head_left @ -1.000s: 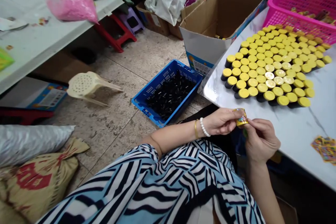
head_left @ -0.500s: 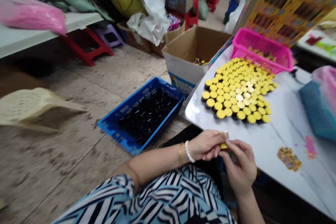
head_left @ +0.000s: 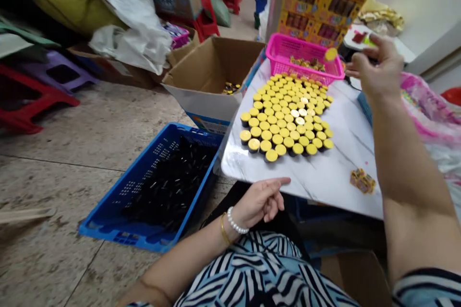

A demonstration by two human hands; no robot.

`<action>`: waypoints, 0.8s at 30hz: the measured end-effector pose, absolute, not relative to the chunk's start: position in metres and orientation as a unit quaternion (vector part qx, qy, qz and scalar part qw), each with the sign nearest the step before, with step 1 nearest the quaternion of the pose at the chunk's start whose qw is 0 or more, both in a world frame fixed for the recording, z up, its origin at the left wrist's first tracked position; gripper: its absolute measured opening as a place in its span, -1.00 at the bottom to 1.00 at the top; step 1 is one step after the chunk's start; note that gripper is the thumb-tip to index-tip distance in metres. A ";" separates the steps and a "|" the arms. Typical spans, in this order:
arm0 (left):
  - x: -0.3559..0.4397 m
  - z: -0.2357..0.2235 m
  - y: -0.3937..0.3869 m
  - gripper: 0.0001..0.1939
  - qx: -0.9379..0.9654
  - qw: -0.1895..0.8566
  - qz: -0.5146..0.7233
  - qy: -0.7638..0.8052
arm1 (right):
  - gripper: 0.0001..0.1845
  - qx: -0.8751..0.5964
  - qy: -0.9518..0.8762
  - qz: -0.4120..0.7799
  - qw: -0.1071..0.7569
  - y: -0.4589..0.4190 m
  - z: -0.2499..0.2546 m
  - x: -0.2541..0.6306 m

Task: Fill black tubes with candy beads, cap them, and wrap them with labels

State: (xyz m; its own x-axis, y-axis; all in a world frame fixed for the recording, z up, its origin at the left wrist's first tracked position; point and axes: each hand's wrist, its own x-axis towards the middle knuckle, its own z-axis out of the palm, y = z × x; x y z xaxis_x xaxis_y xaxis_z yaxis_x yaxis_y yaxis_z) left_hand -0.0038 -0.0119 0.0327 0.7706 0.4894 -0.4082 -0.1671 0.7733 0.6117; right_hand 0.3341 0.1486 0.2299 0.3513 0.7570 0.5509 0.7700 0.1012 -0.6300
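My right hand is raised over the far right of the table, its fingers apart and blurred. Just left of its fingertips, a small yellow round piece appears in mid-air in front of the pink basket, apart from the hand. My left hand hovers by the table's near edge; its index finger points out, the other fingers curl loosely and nothing shows in them. Beyond it, many black tubes with yellow caps stand upright in a tight cluster. Small printed yellow stickers lie on the table.
A blue crate of black tubes sits on the floor to the left. Behind it stands an open cardboard box with some pieces inside. Yellow display boxes are stacked behind the basket. A pink plastic bag lies at the right.
Both hands held a small yellow piece together. They have separated: my right hand has swung up and away to the far right, and the yellow piece is loose. The view has turned right.
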 end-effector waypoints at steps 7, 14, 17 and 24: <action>-0.006 0.034 -0.010 -0.10 0.291 0.903 0.168 0.268 | -0.69 -0.756 -0.552 -0.212 0.281 -0.045 0.145 0.360; 0.003 0.037 -0.012 -0.25 0.328 0.878 0.168 0.305 | -0.61 -0.841 -0.411 -0.175 0.306 -0.146 0.017 0.376; 0.008 0.040 -0.019 -0.33 0.327 0.865 0.194 0.328 | -0.60 -0.837 -0.399 -0.186 0.324 -0.144 0.013 0.370; 0.026 0.060 -0.033 -0.37 0.429 0.821 0.213 0.311 | -0.86 -0.703 -0.549 -0.149 0.427 -0.133 0.042 0.263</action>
